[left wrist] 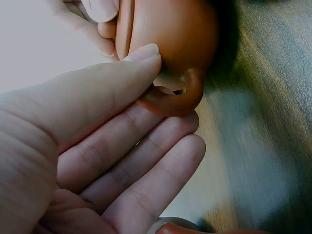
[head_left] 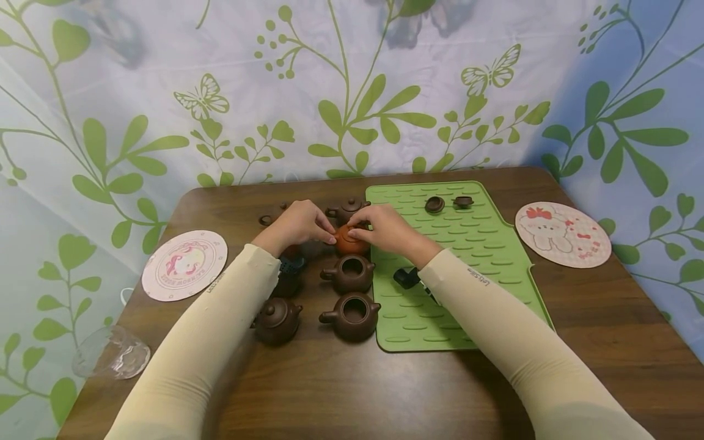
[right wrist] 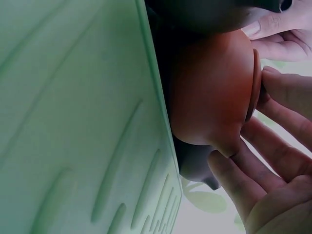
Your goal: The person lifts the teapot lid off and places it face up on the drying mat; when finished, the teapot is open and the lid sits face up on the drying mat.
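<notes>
An orange clay teapot (head_left: 351, 245) stands between both hands, beside the left edge of the green mat (head_left: 456, 293). My left hand (head_left: 299, 226) pinches its loop handle (left wrist: 183, 105) between thumb and fingers. With thumb and fingertip, my right hand (head_left: 387, 229) holds the small knob of the lid (right wrist: 255, 87); the lid sits on the pot's mouth. Another right-hand finger is close to the spout (right wrist: 226, 146). Nearer the front are two lidless dark brown teapots (head_left: 348, 282) in the same column. Behind the orange pot is a lidded brown teapot (head_left: 346, 215).
Further left, a lidded brown teapot (head_left: 277, 330) stands in front of others partly covered by my left arm. Two small brown lids (head_left: 434, 205) and a black object (head_left: 406, 278) lie on the mat. Round pads (head_left: 184, 266) flank the table; a clear glass (head_left: 112, 354) is front left.
</notes>
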### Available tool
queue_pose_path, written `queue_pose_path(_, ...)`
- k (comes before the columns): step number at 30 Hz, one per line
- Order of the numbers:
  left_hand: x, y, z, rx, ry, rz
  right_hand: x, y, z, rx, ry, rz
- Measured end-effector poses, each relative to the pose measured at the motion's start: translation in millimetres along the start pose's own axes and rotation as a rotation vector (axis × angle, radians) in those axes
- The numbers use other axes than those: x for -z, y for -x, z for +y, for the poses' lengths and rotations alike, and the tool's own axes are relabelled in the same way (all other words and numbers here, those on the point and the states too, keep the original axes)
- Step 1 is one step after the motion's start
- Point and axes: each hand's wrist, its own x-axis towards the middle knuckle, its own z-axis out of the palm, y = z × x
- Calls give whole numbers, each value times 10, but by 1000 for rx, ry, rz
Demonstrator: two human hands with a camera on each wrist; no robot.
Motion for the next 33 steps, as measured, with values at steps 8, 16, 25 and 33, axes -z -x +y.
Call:
queue_pose_path(8, -3, -7, 1, -13, -4, 4, -8, 5, 7, -16, 6, 11)
queue_pose_path(16, -3, -2, 9, -10, -3, 0, -4, 17, -6, -16, -17, 19)
queue_pose_path(25, -3, 10, 19, -16, -3, 2, 25, 61, -20, -39, -64, 31)
queue_pose_path(33, -8, 1, -14, -23, 7, 1, 63, 98, -37, -70, -117, 48)
